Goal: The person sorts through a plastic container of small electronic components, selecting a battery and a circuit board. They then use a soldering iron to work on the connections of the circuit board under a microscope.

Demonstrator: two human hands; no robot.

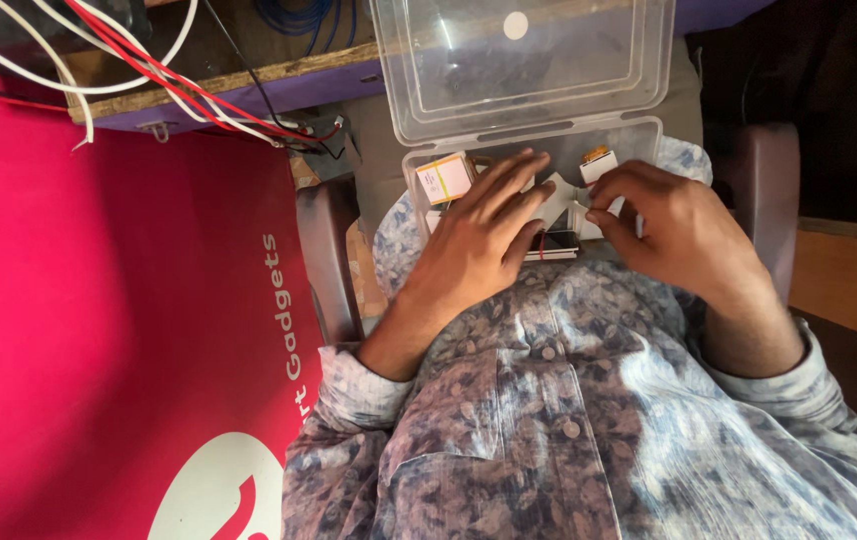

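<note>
Patterned shirt front (549, 420) fills the near view; person seated, box on lap. Far left, a red printed banner (99, 300), with red and white wires (149, 70) trailing over a wooden ledge above it. Left hand (479, 245) lies flat, fingers spread and loose, over the small packets in the clear plastic box (639, 135); it clamps on nothing I can see. A pale pink packet (446, 180) stands just beside its fingertips. Right hand (669, 225) pinches something small and white, too hidden to name. Lid (529, 60) is up; the sorting looks mid-way, with packets inside and none out.
</note>
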